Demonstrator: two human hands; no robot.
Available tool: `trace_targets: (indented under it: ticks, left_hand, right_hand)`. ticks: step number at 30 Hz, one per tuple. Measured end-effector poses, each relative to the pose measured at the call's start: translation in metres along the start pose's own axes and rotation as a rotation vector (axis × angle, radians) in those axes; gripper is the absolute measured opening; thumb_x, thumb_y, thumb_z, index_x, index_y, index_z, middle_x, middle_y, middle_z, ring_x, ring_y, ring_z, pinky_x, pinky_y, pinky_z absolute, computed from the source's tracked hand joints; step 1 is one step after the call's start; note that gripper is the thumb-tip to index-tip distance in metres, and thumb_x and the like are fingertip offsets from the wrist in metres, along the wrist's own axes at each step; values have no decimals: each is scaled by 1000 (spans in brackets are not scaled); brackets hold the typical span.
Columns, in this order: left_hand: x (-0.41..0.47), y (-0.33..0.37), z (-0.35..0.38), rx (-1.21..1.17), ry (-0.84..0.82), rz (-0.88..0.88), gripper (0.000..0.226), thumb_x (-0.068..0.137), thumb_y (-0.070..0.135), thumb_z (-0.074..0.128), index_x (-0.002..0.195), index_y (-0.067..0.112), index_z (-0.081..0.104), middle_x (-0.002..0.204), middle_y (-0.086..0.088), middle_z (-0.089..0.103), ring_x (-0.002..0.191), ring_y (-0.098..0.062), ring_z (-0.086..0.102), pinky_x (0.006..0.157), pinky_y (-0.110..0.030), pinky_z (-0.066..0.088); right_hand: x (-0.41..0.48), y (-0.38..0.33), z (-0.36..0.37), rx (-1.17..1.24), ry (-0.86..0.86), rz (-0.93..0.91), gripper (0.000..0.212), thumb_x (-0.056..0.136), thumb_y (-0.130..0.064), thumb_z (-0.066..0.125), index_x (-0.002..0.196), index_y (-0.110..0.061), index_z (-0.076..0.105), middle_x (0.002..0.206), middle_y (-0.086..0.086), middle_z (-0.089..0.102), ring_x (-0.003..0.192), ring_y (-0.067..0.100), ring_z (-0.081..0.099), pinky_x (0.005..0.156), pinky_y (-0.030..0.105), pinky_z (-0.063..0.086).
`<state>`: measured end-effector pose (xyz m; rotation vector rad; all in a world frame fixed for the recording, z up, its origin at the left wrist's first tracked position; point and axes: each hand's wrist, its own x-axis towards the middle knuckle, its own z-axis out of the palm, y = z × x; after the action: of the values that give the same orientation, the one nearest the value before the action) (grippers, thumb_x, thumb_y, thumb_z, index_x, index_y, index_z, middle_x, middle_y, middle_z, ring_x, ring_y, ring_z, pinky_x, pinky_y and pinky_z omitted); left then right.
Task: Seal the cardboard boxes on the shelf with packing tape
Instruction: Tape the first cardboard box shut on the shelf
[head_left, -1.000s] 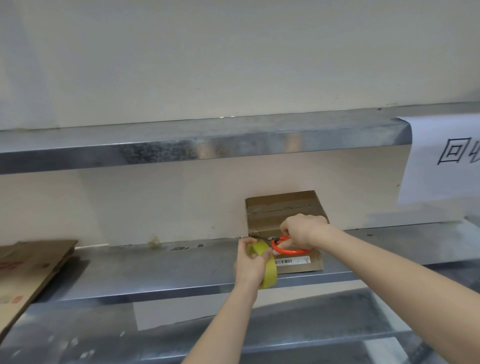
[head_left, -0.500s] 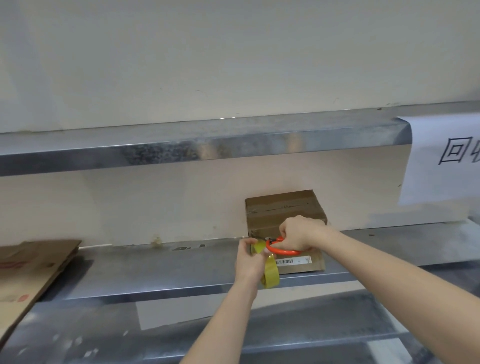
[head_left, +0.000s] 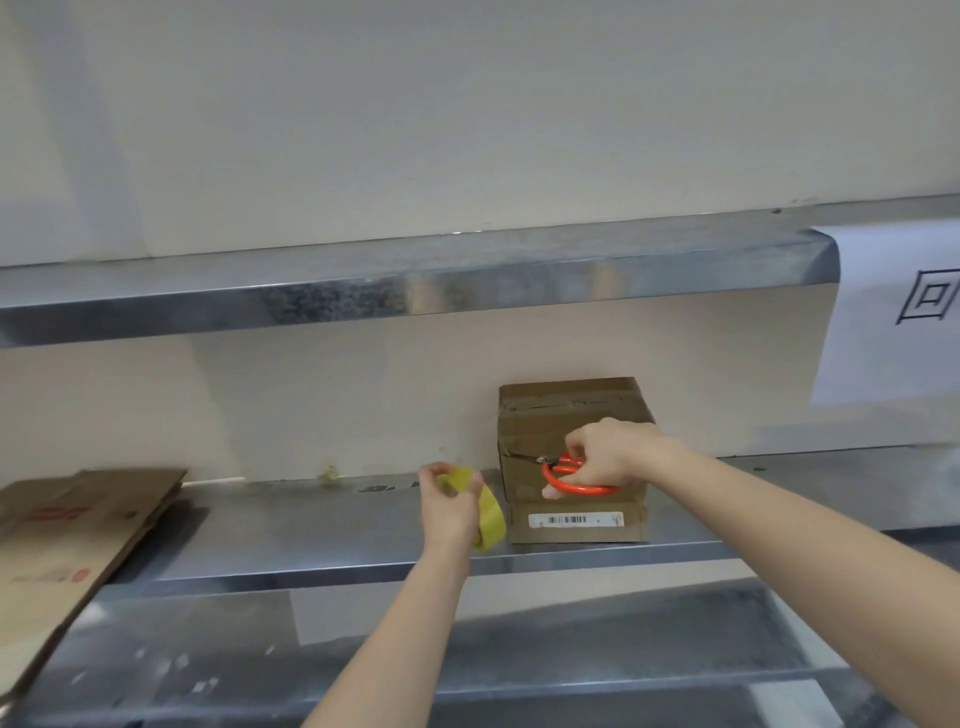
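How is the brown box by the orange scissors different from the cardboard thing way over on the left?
The box stands folded up as a cube; the left cardboard is flattened. The box has a white barcode label; the left cardboard has red print. Both are brown cardboard.

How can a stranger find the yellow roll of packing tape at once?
Find the middle steel shelf. Just left of the small brown cardboard box standing on it, the left hand grips the yellow tape roll. Nothing else there is yellow.
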<state>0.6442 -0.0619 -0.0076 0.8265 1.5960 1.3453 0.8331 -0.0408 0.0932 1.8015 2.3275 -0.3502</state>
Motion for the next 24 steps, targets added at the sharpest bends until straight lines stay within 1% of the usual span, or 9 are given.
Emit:
trace_targets:
  ticks: [2, 5, 7, 9, 11, 14, 19, 21, 24]
  left_hand:
    - [4, 3, -3, -12, -15, 41, 29, 90, 19, 64, 110, 25, 44, 117, -10, 58, 106, -32, 58, 78, -33, 47]
    - [11, 7, -6, -16, -34, 72, 28, 90, 20, 65, 100, 35, 44, 114, -11, 63, 102, -30, 63, 67, -28, 47]
    - [16, 8, -7, -14, -33, 63, 30, 89, 23, 66, 92, 44, 44, 113, -11, 65, 101, -30, 64, 74, -34, 53]
    - [21, 7, -8, -15, -22, 53, 35, 88, 24, 66, 85, 51, 44, 113, -12, 65, 100, -31, 64, 84, -44, 55]
    - [25, 4, -8, -23, -8, 52, 38, 87, 24, 67, 82, 53, 45, 112, -13, 65, 100, -32, 65, 88, -50, 54]
    - [28, 1, -6, -48, 11, 57, 34, 86, 22, 69, 86, 48, 45, 112, -11, 65, 99, -32, 65, 90, -52, 53]
    - [29, 2, -1, -44, 22, 43, 34, 86, 23, 68, 85, 48, 45, 110, -12, 66, 98, -31, 66, 89, -50, 53]
    - [25, 6, 1, -44, 7, 47, 32, 87, 24, 68, 88, 46, 45, 112, -12, 65, 99, -31, 65, 85, -46, 55]
    - [17, 15, 8, -59, -33, 83, 27, 91, 19, 64, 98, 34, 43, 103, -9, 70, 96, -25, 65, 69, -29, 50]
  right_hand:
    - [0, 3, 1, -2, -23, -24, 63, 63, -86, 56, 90, -29, 51, 92, -9, 58, 90, 17, 58, 75, 31, 47]
    - [3, 9, 8, -38, -56, -61, 86, 58, -89, 56, 119, -29, 47, 109, -7, 59, 99, 20, 58, 83, 35, 52]
    - [6, 14, 14, -91, -67, -78, 98, 53, -92, 54, 128, -30, 42, 115, -7, 58, 101, 21, 58, 87, 38, 53]
    - [7, 20, 16, -171, -68, -90, 100, 55, -91, 54, 132, -30, 37, 119, -5, 58, 108, 24, 57, 96, 38, 45]
    - [6, 26, 18, -195, -66, -93, 97, 59, -89, 55, 133, -30, 35, 122, -4, 58, 113, 25, 55, 99, 41, 36]
    - [5, 33, 22, -168, -54, -104, 96, 58, -92, 52, 131, -30, 38, 121, -6, 58, 115, 25, 53, 103, 41, 34]
    - [7, 40, 35, -158, -61, -67, 109, 54, -97, 43, 141, -32, 34, 139, -4, 51, 131, 26, 44, 109, 42, 29]
    - [9, 40, 39, -42, -130, -21, 114, 53, -99, 40, 144, -31, 31, 139, -1, 51, 126, 27, 48, 105, 40, 37]
    - [14, 39, 42, 201, -213, -22, 101, 56, -97, 42, 130, -28, 45, 129, -1, 54, 114, 24, 53, 101, 39, 44]
